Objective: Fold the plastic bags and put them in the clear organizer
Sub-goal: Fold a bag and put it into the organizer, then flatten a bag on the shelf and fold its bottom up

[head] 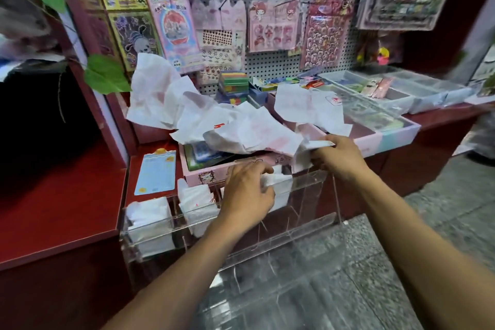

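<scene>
Bag (278,178) pinched in both my left hand (247,190) and right hand (338,158), frame centre, to tuck into organizer (308,225)

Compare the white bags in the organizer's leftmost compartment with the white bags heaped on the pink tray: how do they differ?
The folded white plastic bags in the leftmost compartment are compact and stacked inside the clear acrylic organizer; the loose white plastic bags on the pink tray are spread open, crumpled and overlapping. The stack sits untouched, while the right hand pinches the heap's edge. Both are thin white plastic.
</scene>
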Action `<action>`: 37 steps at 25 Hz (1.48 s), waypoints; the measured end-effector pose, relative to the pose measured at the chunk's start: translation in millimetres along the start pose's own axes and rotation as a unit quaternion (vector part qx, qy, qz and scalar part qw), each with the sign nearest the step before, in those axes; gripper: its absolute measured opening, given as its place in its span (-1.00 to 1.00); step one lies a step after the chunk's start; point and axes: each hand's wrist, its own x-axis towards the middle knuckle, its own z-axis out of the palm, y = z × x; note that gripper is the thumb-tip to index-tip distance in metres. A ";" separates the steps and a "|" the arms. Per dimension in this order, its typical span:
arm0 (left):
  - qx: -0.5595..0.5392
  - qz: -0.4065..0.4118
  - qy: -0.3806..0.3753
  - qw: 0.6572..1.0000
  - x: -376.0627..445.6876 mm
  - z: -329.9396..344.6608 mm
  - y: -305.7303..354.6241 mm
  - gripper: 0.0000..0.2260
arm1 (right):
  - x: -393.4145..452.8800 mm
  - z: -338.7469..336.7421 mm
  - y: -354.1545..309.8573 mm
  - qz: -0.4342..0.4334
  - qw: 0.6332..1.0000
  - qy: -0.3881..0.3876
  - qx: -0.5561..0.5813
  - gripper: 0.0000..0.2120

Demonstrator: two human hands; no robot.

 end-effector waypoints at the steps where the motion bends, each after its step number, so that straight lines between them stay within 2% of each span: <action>1: 0.005 -0.002 -0.006 1.000 2.2 3.7 2.1 -0.73 | 4.4 0.4 3.6 -0.007 0.999 -0.008 -0.033 -0.93; 4: 0.038 0.009 -0.026 0.999 6.3 11.0 6.6 -0.72 | 10.4 4.1 4.8 -0.022 0.990 -0.050 -0.131 -0.84; 7: 0.024 -0.005 -0.019 1.000 8.3 13.9 10.3 -0.74 | 22.1 12.9 9.5 -0.008 0.977 -0.087 -0.192 -0.84; 11: -0.007 -0.011 -0.009 1.000 8.9 10.4 7.4 -0.76 | 31.5 22.2 16.7 0.003 0.961 -0.081 -0.265 -0.90; 14: -0.015 -0.026 -0.004 1.000 7.3 4.9 7.1 -0.77 | 33.1 20.3 20.1 -0.020 0.965 -0.047 -0.257 -0.96; 17: -0.065 -0.050 -0.008 0.997 5.9 -0.6 6.7 -0.79 | 33.8 15.1 19.1 0.007 0.970 -0.017 -0.243 -0.83; 21: -0.084 -0.060 -0.009 0.995 5.3 -14.4 5.6 -0.81 | 24.5 10.9 6.9 0.013 0.961 0.024 -0.276 -0.79; 25: -0.110 -0.068 0.018 0.992 -2.6 -35.6 -2.7 -0.85 | 3.5 14.9 -16.3 -0.060 0.960 0.096 -0.257 -0.84; 27: -0.133 -0.078 0.041 0.987 -6.7 -48.4 -12.0 -0.89 | -8.0 28.4 -26.9 -0.126 0.972 0.050 -0.192 -0.88; 29: -0.144 -0.094 0.069 0.983 -10.7 -64.0 -22.9 -0.89 | -23.2 47.0 -35.9 -0.200 0.967 -0.028 -0.155 -0.86; 32: -0.150 -0.120 0.091 0.977 -22.1 -84.0 -42.3 -0.86 | -36.4 72.9 -49.8 -0.299 0.920 -0.072 -0.242 -0.66; 35: -0.150 -0.132 0.116 0.973 -42.5 -99.0 -63.8 -0.83 | -45.6 97.1 -59.9 -0.295 0.872 -0.132 -0.368 -0.46; 37: -0.154 -0.133 0.132 0.970 -51.7 -108.7 -73.4 -0.80 | -51.4 110.1 -62.3 -0.297 0.859 -0.114 -0.401 -0.30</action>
